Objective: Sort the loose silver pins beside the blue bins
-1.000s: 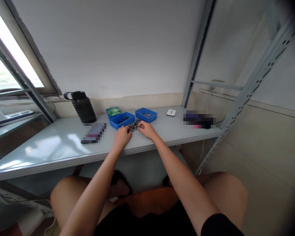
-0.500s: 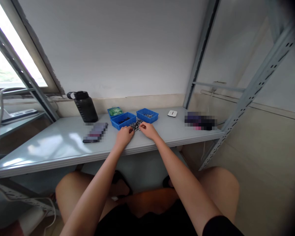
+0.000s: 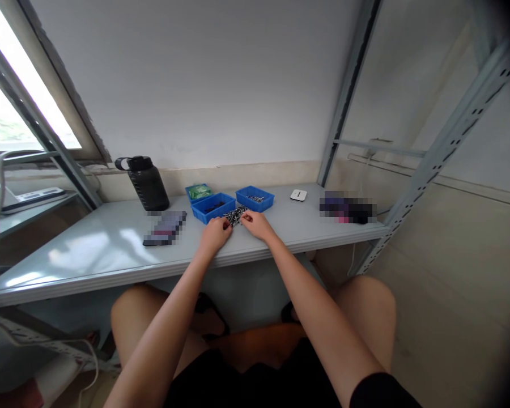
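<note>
A pile of small dark and silver screw-like pieces (image 3: 237, 215) lies on the grey table between my hands. My left hand (image 3: 217, 231) rests at the pile's left edge with its fingers curled; what they hold, if anything, is too small to make out. At the right edge, my right hand (image 3: 255, 222) has thumb and finger pinched together over the pieces. Just behind my left hand stands a blue bin (image 3: 202, 216) with dark small parts inside. Behind the pile, another blue bin (image 3: 267, 205) contains silver screw-like pieces.
A third blue bin (image 3: 188, 193) with a green packet stands at the back. To the left are a black water bottle (image 3: 149, 184) and a blurred flat item (image 3: 165, 228). A white square object (image 3: 298, 195) and a blurred dark bundle (image 3: 348, 208) lie to the right.
Both hands stay at the pile with only slight finger movement. My knees have moved inward, closer together. The bins have not moved.
</note>
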The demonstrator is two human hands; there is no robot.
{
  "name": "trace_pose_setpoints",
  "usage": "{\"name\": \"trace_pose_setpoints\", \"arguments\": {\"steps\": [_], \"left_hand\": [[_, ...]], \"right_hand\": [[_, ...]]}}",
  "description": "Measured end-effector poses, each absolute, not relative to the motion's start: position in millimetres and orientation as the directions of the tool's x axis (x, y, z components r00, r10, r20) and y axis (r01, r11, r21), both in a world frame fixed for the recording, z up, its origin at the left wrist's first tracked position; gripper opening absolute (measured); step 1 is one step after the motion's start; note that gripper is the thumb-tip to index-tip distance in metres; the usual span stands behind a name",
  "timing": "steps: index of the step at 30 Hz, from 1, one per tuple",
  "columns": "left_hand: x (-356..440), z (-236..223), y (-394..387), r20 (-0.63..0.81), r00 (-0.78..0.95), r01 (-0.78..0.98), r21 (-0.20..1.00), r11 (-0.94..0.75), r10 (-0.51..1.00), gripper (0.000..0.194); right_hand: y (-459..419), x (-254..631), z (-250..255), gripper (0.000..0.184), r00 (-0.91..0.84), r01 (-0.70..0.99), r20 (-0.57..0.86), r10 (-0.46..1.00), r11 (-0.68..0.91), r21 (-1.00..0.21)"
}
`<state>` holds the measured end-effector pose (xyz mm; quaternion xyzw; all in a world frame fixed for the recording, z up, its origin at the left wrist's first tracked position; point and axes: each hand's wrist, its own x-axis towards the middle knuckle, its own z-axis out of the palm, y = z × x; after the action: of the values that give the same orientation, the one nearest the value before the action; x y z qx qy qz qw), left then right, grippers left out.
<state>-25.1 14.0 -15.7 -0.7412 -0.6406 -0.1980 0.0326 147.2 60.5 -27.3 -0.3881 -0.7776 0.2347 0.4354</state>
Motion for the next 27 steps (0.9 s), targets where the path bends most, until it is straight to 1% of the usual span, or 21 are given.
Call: {"name": "trace_pose_setpoints", "arguments": {"steps": [13,21,27], "left_hand": [[-24.8,-14.7,12.7,0.344,0.130,0.950,0.225,-0.216,0.930,0.022],[-22.6,-12.8,10.5,0.342,0.101,0.955,0.229,-0.188,0.934,0.022],[-22.8,-14.8,10.4,0.311,0.022,0.965,0.241,-0.101,0.950,0.024]], "right_hand": [[61.7,146.8,-27.5,0.014,-0.323,0.406,0.498,0.805,0.593,-0.695],[61.3,147.2,-27.1,0.014,-0.320,0.412,0.494,0.809,0.588,-0.696],[60.1,146.6,-26.6,0.014,-0.316,0.420,0.491,0.812,0.583,-0.695]]}}
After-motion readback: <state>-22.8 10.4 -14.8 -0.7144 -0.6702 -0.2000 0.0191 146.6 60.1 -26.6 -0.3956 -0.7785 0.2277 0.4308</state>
